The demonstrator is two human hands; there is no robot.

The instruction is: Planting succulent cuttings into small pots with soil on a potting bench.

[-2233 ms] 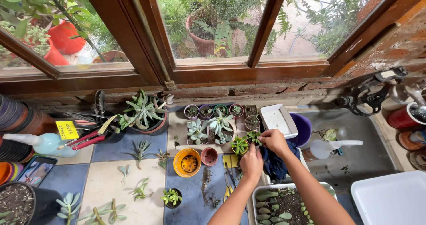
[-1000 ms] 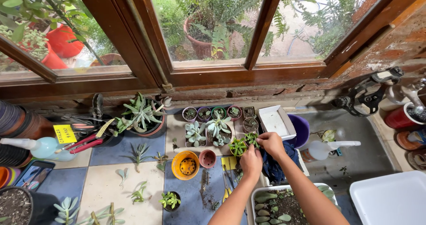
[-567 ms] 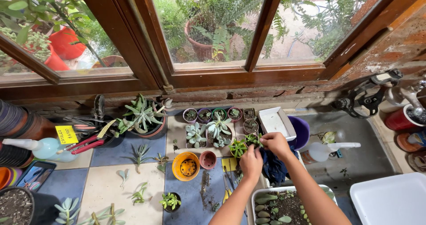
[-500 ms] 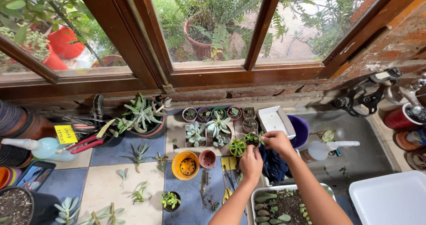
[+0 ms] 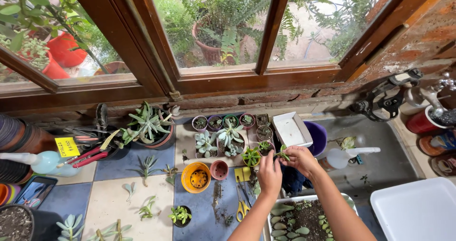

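My left hand (image 5: 269, 173) reaches forward over the tiled counter, its fingertips at a small green succulent pot (image 5: 251, 157). Just to its right, my right hand (image 5: 298, 159) pinches a small green succulent cutting (image 5: 283, 152) between the fingers. Behind both hands stands a cluster of small potted succulents (image 5: 228, 132). Under my forearms lies a white tray of soil with several pale leaf cuttings (image 5: 298, 220).
A yellow pot (image 5: 196, 177) and a small terracotta pot (image 5: 219, 170) sit left of my hands, with yellow scissors (image 5: 242, 207) in front. A white square container (image 5: 290, 129), a purple bowl (image 5: 318, 137) and a spray bottle (image 5: 345, 156) stand right. A large aloe-like plant (image 5: 148, 125) is at left.
Both hands have stayed over the small pots, shifting only slightly; the right hand still pinches the cutting. The view has drifted a little.
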